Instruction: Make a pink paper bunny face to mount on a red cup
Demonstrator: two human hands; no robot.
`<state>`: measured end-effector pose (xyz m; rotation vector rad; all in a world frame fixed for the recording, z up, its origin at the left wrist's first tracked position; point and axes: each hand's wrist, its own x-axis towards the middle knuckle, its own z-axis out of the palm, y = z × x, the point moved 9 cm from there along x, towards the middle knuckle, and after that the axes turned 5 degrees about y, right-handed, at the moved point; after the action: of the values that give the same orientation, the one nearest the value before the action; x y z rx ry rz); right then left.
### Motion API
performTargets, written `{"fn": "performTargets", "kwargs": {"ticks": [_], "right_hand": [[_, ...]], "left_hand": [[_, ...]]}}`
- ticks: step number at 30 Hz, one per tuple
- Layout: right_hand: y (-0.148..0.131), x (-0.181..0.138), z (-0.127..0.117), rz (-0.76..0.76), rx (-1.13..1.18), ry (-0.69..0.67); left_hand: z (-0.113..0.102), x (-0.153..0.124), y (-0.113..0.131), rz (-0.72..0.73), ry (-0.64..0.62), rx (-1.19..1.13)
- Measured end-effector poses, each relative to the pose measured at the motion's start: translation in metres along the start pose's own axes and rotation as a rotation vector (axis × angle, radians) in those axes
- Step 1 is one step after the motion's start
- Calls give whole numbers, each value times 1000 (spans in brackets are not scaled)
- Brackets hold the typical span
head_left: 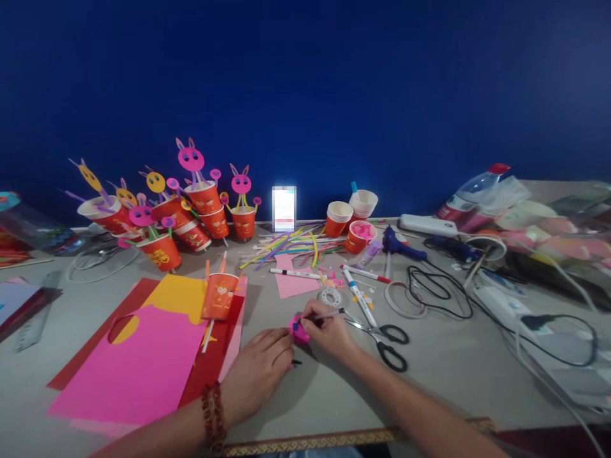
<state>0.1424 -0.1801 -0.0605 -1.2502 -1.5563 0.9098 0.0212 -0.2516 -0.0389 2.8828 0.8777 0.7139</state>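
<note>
Fingertips [286, 337] pinning pink cutout [299, 331], flat

The left hand [260, 369] lies palm down on the table [429, 362], its fingertips pinning a small pink cutout [300, 331]. The right hand [329, 334], just beside it, pinches a thin pen [324, 315] with the tip on the cutout. Scissors [382, 337] lie just right of the right hand. An orange cup [219, 296] stands beyond the left hand, with a pink sheet [138, 369] to the hand's left.
</note>
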Motion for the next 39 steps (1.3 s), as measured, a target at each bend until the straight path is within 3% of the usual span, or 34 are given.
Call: {"fn": "performTargets", "kwargs": {"ticks": [39], "right_hand": [[-1, 2, -3, -5, -15, 36]], "left_hand": [[0, 1, -1, -9, -13, -9]]}}
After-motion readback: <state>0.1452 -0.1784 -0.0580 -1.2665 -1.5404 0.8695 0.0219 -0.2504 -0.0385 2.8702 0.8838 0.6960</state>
